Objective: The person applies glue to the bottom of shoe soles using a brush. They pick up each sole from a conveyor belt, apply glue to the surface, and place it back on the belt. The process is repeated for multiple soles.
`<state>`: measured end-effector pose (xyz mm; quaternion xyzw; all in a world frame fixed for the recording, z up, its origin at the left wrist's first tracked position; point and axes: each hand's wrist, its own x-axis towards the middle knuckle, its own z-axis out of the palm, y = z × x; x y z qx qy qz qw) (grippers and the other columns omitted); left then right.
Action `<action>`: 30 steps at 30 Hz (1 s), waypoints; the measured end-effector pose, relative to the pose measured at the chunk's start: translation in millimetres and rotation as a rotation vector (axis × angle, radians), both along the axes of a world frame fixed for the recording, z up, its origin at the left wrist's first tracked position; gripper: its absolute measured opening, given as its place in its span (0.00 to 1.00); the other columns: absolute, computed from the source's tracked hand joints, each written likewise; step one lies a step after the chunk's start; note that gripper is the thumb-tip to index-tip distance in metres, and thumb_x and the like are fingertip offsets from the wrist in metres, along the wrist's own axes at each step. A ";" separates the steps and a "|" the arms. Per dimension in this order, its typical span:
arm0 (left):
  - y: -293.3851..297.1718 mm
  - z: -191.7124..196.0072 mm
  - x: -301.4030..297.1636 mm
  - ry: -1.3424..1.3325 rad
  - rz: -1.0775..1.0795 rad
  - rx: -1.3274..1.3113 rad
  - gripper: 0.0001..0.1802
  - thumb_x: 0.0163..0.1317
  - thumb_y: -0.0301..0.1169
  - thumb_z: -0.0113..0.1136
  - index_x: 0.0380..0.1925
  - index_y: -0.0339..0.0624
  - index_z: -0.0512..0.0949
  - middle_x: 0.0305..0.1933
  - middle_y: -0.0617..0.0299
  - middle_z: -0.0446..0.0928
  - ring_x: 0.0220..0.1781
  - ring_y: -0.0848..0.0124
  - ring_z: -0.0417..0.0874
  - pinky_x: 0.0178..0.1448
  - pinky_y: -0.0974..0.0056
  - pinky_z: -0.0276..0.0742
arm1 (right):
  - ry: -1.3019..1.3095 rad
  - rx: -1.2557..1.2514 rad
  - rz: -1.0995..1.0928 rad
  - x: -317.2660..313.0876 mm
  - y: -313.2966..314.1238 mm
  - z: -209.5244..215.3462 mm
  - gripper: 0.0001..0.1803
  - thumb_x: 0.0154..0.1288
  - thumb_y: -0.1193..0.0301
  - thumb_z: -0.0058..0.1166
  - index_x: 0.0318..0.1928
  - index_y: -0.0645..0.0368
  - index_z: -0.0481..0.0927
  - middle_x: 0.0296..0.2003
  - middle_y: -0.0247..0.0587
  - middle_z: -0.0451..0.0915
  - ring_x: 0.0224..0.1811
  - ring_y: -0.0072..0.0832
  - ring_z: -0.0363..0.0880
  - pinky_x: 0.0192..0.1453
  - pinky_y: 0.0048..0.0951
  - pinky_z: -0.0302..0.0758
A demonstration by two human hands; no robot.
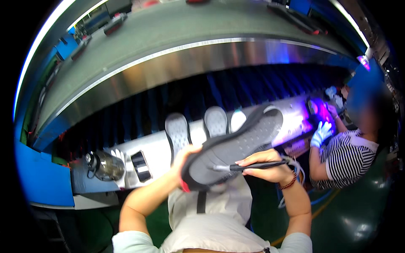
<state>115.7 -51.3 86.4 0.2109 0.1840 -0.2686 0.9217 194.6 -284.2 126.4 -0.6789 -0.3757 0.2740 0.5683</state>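
Head view (clock dirs taken fr held sole): dk grey shoe sole [249, 141] is near ctr, tilted, one end twd 1–2 o'clock, red-patched end twd 8. L hand [184, 155] grips its edge at 9 o'clock. R hand [270, 166], at 4, pinches blk-handled brush [257, 165]; pale tip is over the sole's face, contact can't tell. Smaller grey soles [176, 126] on bench [158, 148] fr 10 to 12, partly hidden. Phone-like device [141, 166] & dk bottle [107, 165] at 9. Co-worker's gloved hand [321, 134] at 3, under purple light. Belt [202, 25] at 12.
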 end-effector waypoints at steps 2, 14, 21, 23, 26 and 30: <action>-4.4 -4.6 2.8 0.001 0.004 0.011 0.30 0.46 0.43 0.48 0.48 0.37 0.64 0.48 0.49 0.68 0.46 0.58 0.71 0.50 0.56 0.67 | 0.214 0.005 -0.171 12.3 -7.9 -22.7 0.10 0.48 0.78 0.52 0.34 0.65 0.77 0.26 0.39 0.77 0.24 0.18 0.74 0.29 0.16 0.70; 21.3 -11.9 0.2 -0.084 0.155 0.058 0.27 0.43 0.37 0.51 0.45 0.34 0.67 0.44 0.49 0.71 0.44 0.60 0.73 0.50 0.61 0.67 | 0.128 0.318 -0.393 -29.4 -5.1 -48.6 0.10 0.46 0.82 0.52 0.33 0.66 0.77 0.28 0.44 0.78 0.15 0.15 0.69 0.19 0.13 0.65; 39.5 93.5 31.2 -0.576 0.741 0.135 0.30 0.51 0.50 0.41 0.45 0.36 0.67 0.45 0.47 0.69 0.41 0.57 0.73 0.44 0.55 0.70 | 0.531 0.748 -0.619 -17.2 -44.7 -95.3 0.08 0.53 0.80 0.45 0.36 0.68 0.72 0.34 0.53 0.75 0.16 0.19 0.67 0.21 0.16 0.66; 44.2 124.5 68.1 -0.837 0.557 0.148 0.34 0.51 0.54 0.38 0.50 0.36 0.61 0.50 0.46 0.63 0.46 0.54 0.67 0.48 0.52 0.63 | 0.587 0.723 -0.584 -15.7 -39.9 -104.0 0.08 0.55 0.79 0.44 0.37 0.66 0.72 0.34 0.52 0.75 0.16 0.19 0.67 0.21 0.16 0.65; 72.8 140.9 125.9 -0.769 0.827 -0.109 0.38 0.52 0.55 0.35 0.55 0.36 0.51 0.58 0.49 0.52 0.57 0.55 0.53 0.57 0.49 0.47 | 0.664 0.676 -0.566 -9.5 -18.0 -109.0 0.09 0.54 0.79 0.47 0.38 0.67 0.72 0.31 0.45 0.75 0.17 0.18 0.67 0.22 0.16 0.66; 43.8 162.1 151.2 -0.511 1.043 -0.386 0.46 0.50 0.58 0.33 0.59 0.35 0.36 0.64 0.53 0.40 0.66 0.63 0.41 0.65 0.54 0.38 | 0.791 0.642 -0.579 -6.4 -7.8 -117.4 0.12 0.53 0.79 0.49 0.40 0.67 0.72 0.31 0.40 0.76 0.21 0.18 0.70 0.25 0.15 0.67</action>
